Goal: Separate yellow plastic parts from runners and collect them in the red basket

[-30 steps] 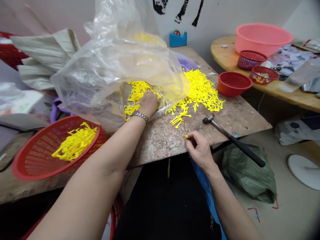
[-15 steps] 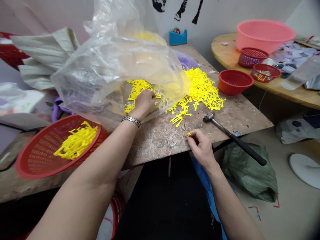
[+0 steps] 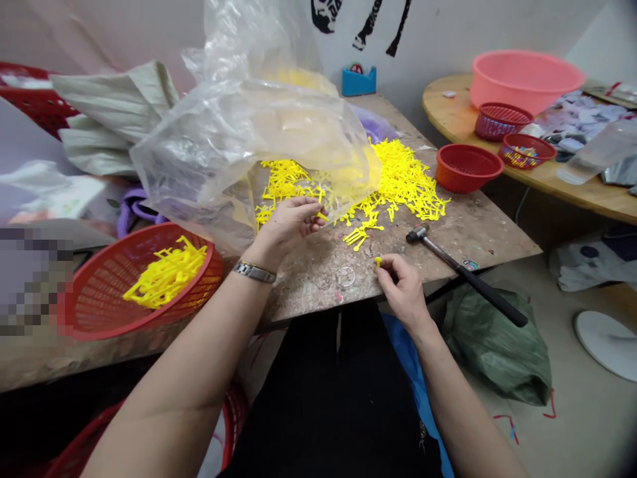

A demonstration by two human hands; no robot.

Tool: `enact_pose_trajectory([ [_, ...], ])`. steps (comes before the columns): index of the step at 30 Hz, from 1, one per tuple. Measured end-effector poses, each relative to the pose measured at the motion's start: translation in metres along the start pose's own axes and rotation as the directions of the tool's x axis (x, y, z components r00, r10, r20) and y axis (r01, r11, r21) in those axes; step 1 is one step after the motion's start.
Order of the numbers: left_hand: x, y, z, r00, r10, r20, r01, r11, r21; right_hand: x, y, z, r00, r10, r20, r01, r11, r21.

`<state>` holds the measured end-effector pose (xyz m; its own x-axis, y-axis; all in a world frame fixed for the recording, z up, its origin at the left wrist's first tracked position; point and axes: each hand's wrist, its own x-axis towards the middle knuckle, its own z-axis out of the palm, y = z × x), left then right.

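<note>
My left hand (image 3: 297,222), with a metal watch at the wrist, pinches a small yellow plastic piece (image 3: 321,216) in front of the opening of a clear plastic bag (image 3: 219,133). Near the table's front edge my right hand (image 3: 399,284) is closed on another small yellow plastic piece (image 3: 378,261), held between thumb and forefinger. Many thin yellow pieces (image 3: 405,179) lie heaped at the bag's right, and more (image 3: 283,179) lie behind my left hand. A hammer (image 3: 462,272) with a black handle rests at the table's right edge, its handle jutting past it.
A red basket (image 3: 99,318) holding longer yellow pieces stands at the left. An oval red basket (image 3: 469,166) sits at the table's right edge. Behind it, a round wooden table (image 3: 442,109) carries a pink basin (image 3: 527,79). A green sack (image 3: 497,345) lies on the floor.
My left hand has drawn back from the yellow pieces by the bag and now shows a piece in its fingers. The right hand has turned slightly, its piece now standing upright.
</note>
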<state>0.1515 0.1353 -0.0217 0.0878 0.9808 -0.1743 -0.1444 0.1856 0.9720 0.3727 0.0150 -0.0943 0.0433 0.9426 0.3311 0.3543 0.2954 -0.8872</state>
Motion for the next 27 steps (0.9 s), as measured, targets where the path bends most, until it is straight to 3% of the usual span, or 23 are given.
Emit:
enact_pose_trajectory([
  [5,-0.028,-0.009,0.006,0.996,-0.076,0.052,0.084,0.980,-0.178,-0.001,-0.001,0.001,0.999,0.041,-0.014,-0.040,0.997,0.058],
  [12,-0.064,-0.028,0.023,0.977,-0.105,0.185,0.156,0.944,-0.290,-0.007,-0.012,0.002,0.992,0.125,-0.012,-0.119,0.968,0.222],
  [20,-0.088,-0.046,0.043,0.961,-0.040,0.274,0.134,0.933,-0.334,-0.013,-0.030,0.011,0.981,0.191,0.044,-0.192,0.897,0.398],
  [27,-0.095,-0.059,0.047,0.958,0.008,0.288,0.096,0.933,-0.346,-0.020,-0.030,0.011,0.976,0.206,0.067,-0.216,0.891,0.398],
])
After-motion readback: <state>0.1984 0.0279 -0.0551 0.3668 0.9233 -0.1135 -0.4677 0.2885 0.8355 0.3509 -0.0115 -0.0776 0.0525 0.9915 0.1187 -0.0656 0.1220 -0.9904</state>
